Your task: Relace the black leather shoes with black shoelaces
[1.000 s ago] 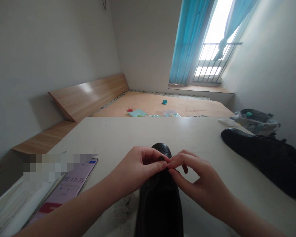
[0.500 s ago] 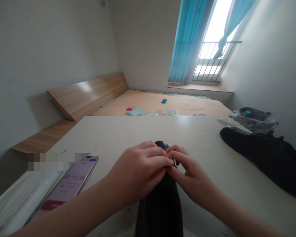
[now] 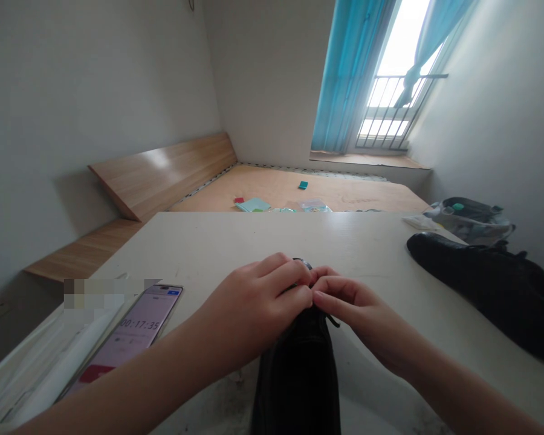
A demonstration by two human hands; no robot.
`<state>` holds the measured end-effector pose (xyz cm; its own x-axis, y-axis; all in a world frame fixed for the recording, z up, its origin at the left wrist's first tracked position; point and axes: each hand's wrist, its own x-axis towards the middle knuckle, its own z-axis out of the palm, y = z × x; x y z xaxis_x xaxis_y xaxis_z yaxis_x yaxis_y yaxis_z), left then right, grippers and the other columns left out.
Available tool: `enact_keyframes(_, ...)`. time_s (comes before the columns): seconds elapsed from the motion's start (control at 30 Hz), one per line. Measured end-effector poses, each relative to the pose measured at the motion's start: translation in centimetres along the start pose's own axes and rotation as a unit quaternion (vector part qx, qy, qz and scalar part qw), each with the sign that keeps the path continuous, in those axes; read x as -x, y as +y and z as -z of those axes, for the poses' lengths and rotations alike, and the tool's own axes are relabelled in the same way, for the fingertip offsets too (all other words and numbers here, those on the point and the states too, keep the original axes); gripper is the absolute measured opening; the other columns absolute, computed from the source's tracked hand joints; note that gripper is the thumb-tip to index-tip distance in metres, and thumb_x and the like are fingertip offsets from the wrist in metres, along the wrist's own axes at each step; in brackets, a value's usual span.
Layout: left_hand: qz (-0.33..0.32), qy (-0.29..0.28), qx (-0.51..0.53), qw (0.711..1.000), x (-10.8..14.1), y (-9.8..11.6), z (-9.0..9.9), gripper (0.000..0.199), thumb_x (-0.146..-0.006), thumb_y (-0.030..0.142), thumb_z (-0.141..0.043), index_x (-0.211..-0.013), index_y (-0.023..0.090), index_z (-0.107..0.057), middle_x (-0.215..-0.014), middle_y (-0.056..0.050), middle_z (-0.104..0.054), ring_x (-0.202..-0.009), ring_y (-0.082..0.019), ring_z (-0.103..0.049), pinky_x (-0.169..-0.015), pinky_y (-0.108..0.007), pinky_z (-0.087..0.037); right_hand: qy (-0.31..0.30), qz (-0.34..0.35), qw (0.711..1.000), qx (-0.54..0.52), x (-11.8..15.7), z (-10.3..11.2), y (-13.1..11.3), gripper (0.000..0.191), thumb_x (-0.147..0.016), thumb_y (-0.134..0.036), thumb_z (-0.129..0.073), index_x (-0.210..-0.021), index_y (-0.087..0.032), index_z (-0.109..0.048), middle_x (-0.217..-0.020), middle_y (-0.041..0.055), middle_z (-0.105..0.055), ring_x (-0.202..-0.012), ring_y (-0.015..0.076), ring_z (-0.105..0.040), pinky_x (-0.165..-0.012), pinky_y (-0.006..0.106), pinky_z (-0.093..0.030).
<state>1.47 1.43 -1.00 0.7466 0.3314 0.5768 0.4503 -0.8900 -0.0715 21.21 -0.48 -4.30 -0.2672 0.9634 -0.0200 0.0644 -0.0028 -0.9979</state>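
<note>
A black leather shoe (image 3: 299, 368) stands on the table in front of me, its toe pointing away and its opening toward me. Over the lacing, my left hand (image 3: 272, 296) has its fingers bent and pinched on the black shoelace. My right hand (image 3: 349, 296) meets it from the other side, thumb and fingertips pressed together at the same lace. One dark lace end (image 3: 333, 321) sticks out below the right thumb. The fingers hide most of the lacing and nearly all of the toe.
Another black laced shoe (image 3: 489, 290) lies at the right of the white table (image 3: 213, 241). A phone (image 3: 136, 332) showing a timer and a clear plastic packet (image 3: 68, 356) lie at the left. Beyond the table is a bed (image 3: 358, 190) with small items; a bag (image 3: 476, 220) stands at right.
My fingers have shifted at the lacing, with the right hand's fingers drawn closer together. A lace end now shows below the right thumb, and less of the toe is visible.
</note>
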Motion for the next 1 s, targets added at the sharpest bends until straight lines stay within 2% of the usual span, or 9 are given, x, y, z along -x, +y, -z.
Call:
enact_keyframes(0.13,-0.007,-0.016,-0.001,1.0,-0.1,-0.1,0.3,0.019,-0.094,0.014,-0.049,-0.078,0.017,-0.058,-0.083,-0.003,-0.061,-0.08,-0.017,-0.053,-0.064,-0.027,-0.043,0.0,0.031,0.999,0.039,0.0,0.0,-0.7,0.03,-0.079,-0.047,-0.067,-0.069,-0.019,-0.064,-0.098,0.0044,-0.053,-0.09,0.0187,-0.053,-0.081,0.03,-0.044)
enact_keyframes(0.3,0.039,-0.101,0.093,0.99,-0.4,-0.1,1.8,0.013,-0.09,0.011,-0.053,-0.079,0.018,-0.056,-0.083,0.0,-0.061,-0.077,-0.016,-0.05,-0.064,-0.028,-0.04,0.04,0.048,0.994,0.094,-0.2,0.3,-0.6,0.031,-0.085,-0.047,-0.059,-0.071,-0.019,-0.061,-0.096,0.0037,-0.049,-0.087,0.0175,-0.049,-0.08,0.029,-0.042)
enact_keyframes(0.4,0.102,-0.144,0.137,0.975,-0.4,-0.2,2.4,0.012,-0.084,0.01,-0.06,-0.077,0.019,-0.055,-0.081,0.001,-0.06,-0.078,-0.016,-0.051,-0.064,-0.027,-0.038,0.011,0.058,0.992,0.115,-0.3,0.4,-0.2,0.03,-0.091,-0.045,-0.05,-0.076,-0.02,-0.056,-0.097,0.0044,-0.05,-0.092,0.0188,-0.049,-0.085,0.032,-0.041)
enact_keyframes(0.5,0.16,-0.157,0.145,0.964,-0.3,-0.2,2.2,0.009,-0.084,0.017,-0.062,-0.078,0.019,-0.055,-0.08,0.001,-0.058,-0.076,-0.017,-0.052,-0.064,-0.028,-0.037,-0.02,0.097,0.983,0.156,-0.2,0.5,-0.1,0.028,-0.096,-0.041,-0.042,-0.079,-0.021,-0.053,-0.097,0.0047,-0.051,-0.093,0.019,-0.049,-0.087,0.033,-0.041)
enact_keyframes(0.67,0.176,-0.163,0.154,0.959,-0.3,-0.1,1.6,0.008,-0.085,0.02,-0.058,-0.079,0.019,-0.054,-0.079,0.001,-0.058,-0.076,-0.018,-0.052,-0.065,-0.029,-0.035,-0.031,0.146,0.959,0.242,0.0,0.8,-0.5,0.015,-0.093,-0.032,-0.052,-0.083,-0.023,-0.057,-0.103,0.0041,-0.051,-0.102,0.0199,-0.047,-0.095,0.035,-0.035)
enact_keyframes(0.73,0.183,-0.162,0.153,0.958,-0.3,0.0,1.6,0.009,-0.085,0.02,-0.058,-0.077,0.019,-0.054,-0.078,0.001,-0.057,-0.075,-0.017,-0.051,-0.064,-0.029,-0.035,-0.042,0.13,0.973,0.187,0.0,1.0,-0.6,0.016,-0.091,-0.033,-0.056,-0.079,-0.022,-0.058,-0.1,0.0039,-0.051,-0.097,0.0196,-0.048,-0.091,0.034,-0.037)
enact_keyframes(0.83,0.189,-0.18,0.152,0.953,-0.3,0.3,1.9,0.013,-0.085,0.023,-0.057,-0.073,0.02,-0.052,-0.074,0.001,-0.056,-0.072,-0.018,-0.05,-0.062,-0.029,-0.033,-0.069,0.067,0.995,0.02,0.0,1.1,-0.5,0.021,-0.09,-0.038,-0.056,-0.077,-0.021,-0.059,-0.096,0.0034,-0.052,-0.093,0.0196,-0.049,-0.087,0.034,-0.038)
enact_keyframes(0.9,0.188,-0.207,0.146,0.949,-0.3,0.5,2.2,0.013,-0.086,0.023,-0.054,-0.074,0.02,-0.051,-0.073,0.0,-0.055,-0.07,-0.018,-0.049,-0.06,-0.029,-0.032,-0.072,0.019,0.995,-0.064,0.0,1.2,-0.2,0.02,-0.087,-0.04,-0.06,-0.079,-0.022,-0.063,-0.096,0.0031,-0.053,-0.098,0.0211,-0.047,-0.091,0.036,-0.036)
enact_keyframes(1.0,0.184,-0.239,0.122,0.946,-0.4,0.7,2.4,0.01,-0.088,0.021,-0.048,-0.078,0.021,-0.05,-0.075,-0.001,-0.056,-0.07,-0.019,-0.049,-0.059,-0.03,-0.031,-0.042,-0.026,0.992,-0.115,0.2,1.2,0.4,0.021,-0.078,-0.045,-0.07,-0.082,-0.024,-0.068,-0.101,0.0025,-0.054,-0.109,0.0242,-0.043,-0.101,0.04,-0.027)
